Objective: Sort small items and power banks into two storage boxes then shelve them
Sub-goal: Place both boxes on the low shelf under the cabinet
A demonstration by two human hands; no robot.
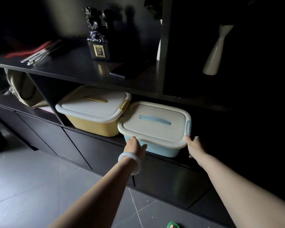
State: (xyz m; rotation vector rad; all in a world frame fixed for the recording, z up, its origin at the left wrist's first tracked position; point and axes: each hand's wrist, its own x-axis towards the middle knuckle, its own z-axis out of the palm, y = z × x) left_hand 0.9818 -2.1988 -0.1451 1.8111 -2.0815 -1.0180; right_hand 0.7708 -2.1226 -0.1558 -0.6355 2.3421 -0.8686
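Two lidded storage boxes stand side by side in the low compartment of a black shelf unit [92, 79]. The yellow box [95, 122] with a cream lid is pushed in on the left. The blue box [160, 150] with a cream lid [155, 127] and blue handle sits to its right, its front part sticking out over the shelf edge. My left hand [136, 146], with a white bangle on the wrist, presses flat on the blue box's front left side under the lid rim. My right hand [193, 145] holds the box's front right corner. Both lids are closed.
On the shelf above stand a dark statuette [97, 35], a dark phone [122, 71], a red and white bundle [36, 51] and a pale vase [215, 51] to the right. A beige bag [23, 89] fills the left compartment. Black cabinet doors run below; grey tiled floor [31, 186] lies underneath.
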